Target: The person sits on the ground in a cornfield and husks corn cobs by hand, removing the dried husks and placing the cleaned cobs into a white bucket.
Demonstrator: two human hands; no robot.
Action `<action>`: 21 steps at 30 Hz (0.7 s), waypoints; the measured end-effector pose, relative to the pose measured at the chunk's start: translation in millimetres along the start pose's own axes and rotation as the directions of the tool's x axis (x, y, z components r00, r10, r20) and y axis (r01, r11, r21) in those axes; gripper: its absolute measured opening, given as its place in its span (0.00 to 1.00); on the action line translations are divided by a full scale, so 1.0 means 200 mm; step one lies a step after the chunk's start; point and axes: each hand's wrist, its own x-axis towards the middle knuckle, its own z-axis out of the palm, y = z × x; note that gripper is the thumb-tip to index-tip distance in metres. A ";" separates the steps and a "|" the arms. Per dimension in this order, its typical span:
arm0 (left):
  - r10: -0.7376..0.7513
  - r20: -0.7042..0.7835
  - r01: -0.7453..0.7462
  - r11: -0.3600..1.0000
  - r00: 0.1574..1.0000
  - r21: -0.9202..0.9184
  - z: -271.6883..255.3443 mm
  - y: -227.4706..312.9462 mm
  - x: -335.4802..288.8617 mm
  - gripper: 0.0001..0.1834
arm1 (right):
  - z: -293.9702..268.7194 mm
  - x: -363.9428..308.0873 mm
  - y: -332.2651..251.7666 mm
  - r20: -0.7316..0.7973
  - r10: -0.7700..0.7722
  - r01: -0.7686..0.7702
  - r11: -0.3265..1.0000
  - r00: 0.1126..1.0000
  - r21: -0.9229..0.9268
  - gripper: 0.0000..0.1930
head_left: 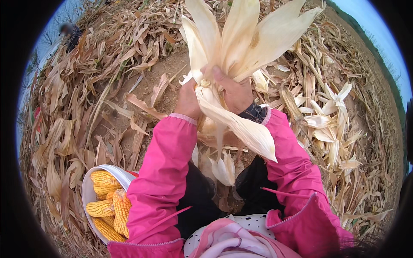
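Note:
In front of me both hands are closed around an ear of corn with its pale husk (241, 38) peeled open. Broad husk leaves fan out beyond my fingers, and one long leaf droops back over my right wrist. A round stem stub (205, 83) shows between the hands. My left hand (188, 101) grips the left side at the base. On the other side, my right hand (234, 92) holds the husk with its thumb pointing away from me. Most of the cob is hidden by hands and leaves.
A white bucket (88, 189) with several bare yellow corn cobs (122, 210) leans by my left forearm. Stripped husks (331, 116) lie to the right. Dry stalks and leaves (64, 142) cover much of the soil. Another person (74, 36) is far off at upper left.

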 end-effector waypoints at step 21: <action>-0.195 0.249 0.302 0.795 0.949 -0.526 -0.08 -0.20 0.00 0.29 | 0.05 0.09 -0.06 -0.155 0.128 -0.062 0.925 0.980 0.376 0.08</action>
